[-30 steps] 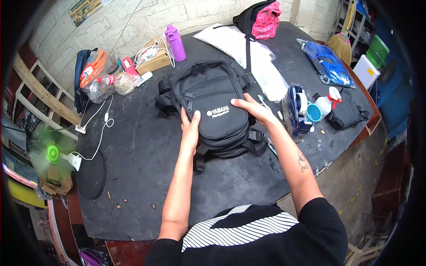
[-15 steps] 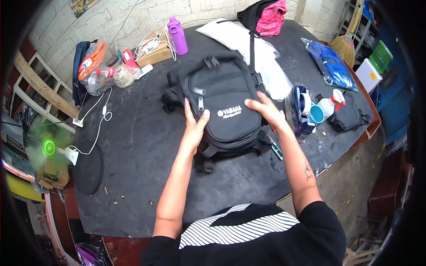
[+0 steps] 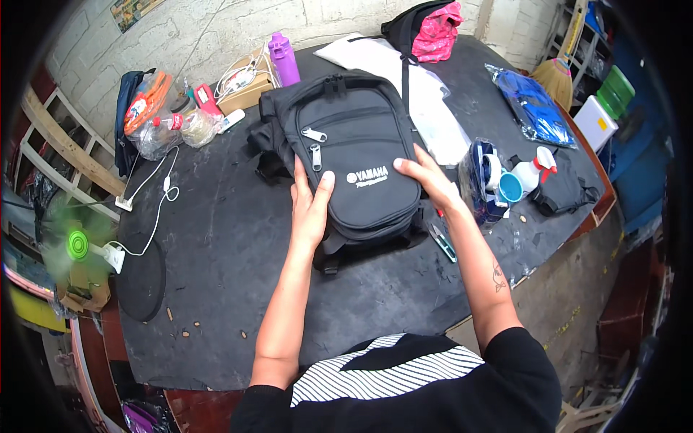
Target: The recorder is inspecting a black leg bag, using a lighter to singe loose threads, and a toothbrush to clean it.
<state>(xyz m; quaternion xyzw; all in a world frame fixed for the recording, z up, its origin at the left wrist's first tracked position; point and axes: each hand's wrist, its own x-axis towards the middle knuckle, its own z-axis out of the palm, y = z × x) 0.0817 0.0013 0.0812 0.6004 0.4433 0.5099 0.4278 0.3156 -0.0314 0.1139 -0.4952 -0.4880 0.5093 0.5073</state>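
A black backpack (image 3: 354, 141) with white lettering on its front lies on the dark table, front side up. Two silver zipper pulls show at its left edge, and straps stick out from beneath it. My left hand (image 3: 310, 206) grips its lower left side, thumb on the front panel and fingers along the edge. On the opposite side, my right hand (image 3: 431, 180) grips the bag the same way, thumb beside the lettering. A teal-handled pair of snips (image 3: 442, 244) lies just below my right wrist.
A purple bottle (image 3: 284, 61), a cardboard box (image 3: 254, 92) with a white cable and plastic bottles (image 3: 195, 128) stand at the back left. To the right are a spray bottle (image 3: 533, 172), a turquoise cup (image 3: 510, 187) and a blue plastic-wrapped package (image 3: 533, 105). A green fan (image 3: 77, 245) spins at left.
The backpack has shifted slightly up and to the left and now lies steadier, its outline sharper. Both hands keep their hold at its sides. The snips show more fully.
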